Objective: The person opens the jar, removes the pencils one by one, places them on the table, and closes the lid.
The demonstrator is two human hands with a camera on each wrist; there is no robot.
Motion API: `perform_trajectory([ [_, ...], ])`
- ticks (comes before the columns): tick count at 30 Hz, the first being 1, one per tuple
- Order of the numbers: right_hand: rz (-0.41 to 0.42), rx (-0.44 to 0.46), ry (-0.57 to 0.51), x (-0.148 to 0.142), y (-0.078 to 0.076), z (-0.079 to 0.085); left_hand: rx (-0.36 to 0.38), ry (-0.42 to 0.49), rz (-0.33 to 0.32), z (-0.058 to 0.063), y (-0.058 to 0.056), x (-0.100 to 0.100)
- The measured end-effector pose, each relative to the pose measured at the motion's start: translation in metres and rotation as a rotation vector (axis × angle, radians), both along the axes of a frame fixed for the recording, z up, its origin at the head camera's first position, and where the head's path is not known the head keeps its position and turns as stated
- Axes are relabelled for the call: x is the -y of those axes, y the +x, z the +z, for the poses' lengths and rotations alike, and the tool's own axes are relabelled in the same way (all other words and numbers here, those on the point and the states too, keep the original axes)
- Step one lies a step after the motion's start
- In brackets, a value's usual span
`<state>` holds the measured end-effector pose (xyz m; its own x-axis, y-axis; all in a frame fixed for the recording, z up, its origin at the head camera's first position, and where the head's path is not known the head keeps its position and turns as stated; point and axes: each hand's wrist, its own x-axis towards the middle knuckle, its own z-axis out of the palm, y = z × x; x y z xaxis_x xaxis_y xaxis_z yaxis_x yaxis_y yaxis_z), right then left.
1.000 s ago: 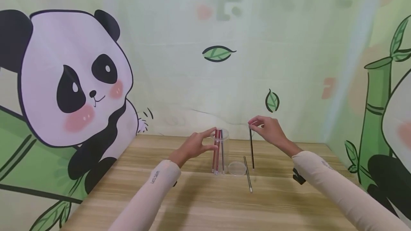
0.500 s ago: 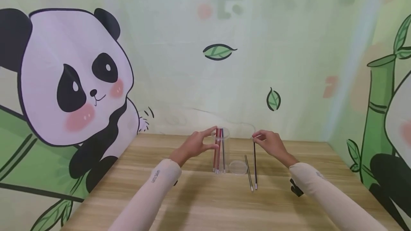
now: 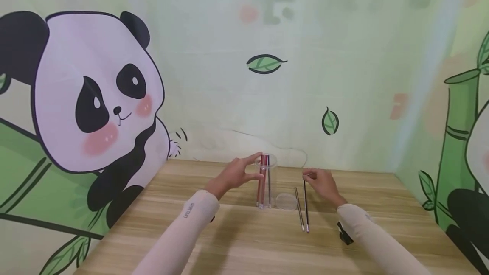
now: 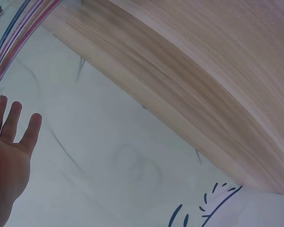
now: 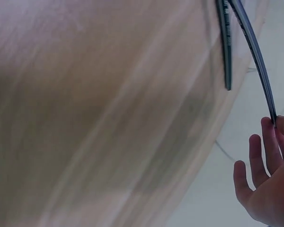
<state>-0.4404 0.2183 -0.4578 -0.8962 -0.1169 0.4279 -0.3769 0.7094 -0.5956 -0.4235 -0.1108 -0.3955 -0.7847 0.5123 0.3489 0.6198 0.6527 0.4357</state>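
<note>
My left hand (image 3: 236, 173) holds the upper part of a clear plastic cylinder (image 3: 274, 188), thumb on the near side and a finger by its rim. Inside stand several red and dark pencils (image 3: 262, 186), which also show at the corner of the left wrist view (image 4: 20, 40). My right hand (image 3: 322, 185) pinches the far end of a dark pencil (image 3: 306, 207) between thumb and finger; its light-tipped end is toward me, low at the table. Close on its left, a second dark pencil (image 3: 299, 208) lies on the wood, visible in the right wrist view (image 5: 226, 52) too.
A round clear lid (image 3: 286, 202) lies flat between the cylinder and the pencils. The wooden table (image 3: 244, 245) ends at a fabric backdrop (image 3: 214, 96) printed with pandas, leaves and bamboo.
My right hand has come down with the pencil, bringing it from upright above the table to low beside the lying one. My left hand stays on the cylinder.
</note>
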Motion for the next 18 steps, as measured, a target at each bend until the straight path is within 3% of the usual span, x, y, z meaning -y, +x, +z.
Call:
perform_trajectory([
  [12, -0.016, 0.083, 0.053, 0.009, 0.004, -0.024, 0.035, -0.006, 0.021, 0.001, 0.000, 0.000],
  [18, -0.022, 0.062, 0.086, 0.015, -0.001, -0.028, 0.024, -0.015, 0.018, 0.001, 0.000, 0.000],
])
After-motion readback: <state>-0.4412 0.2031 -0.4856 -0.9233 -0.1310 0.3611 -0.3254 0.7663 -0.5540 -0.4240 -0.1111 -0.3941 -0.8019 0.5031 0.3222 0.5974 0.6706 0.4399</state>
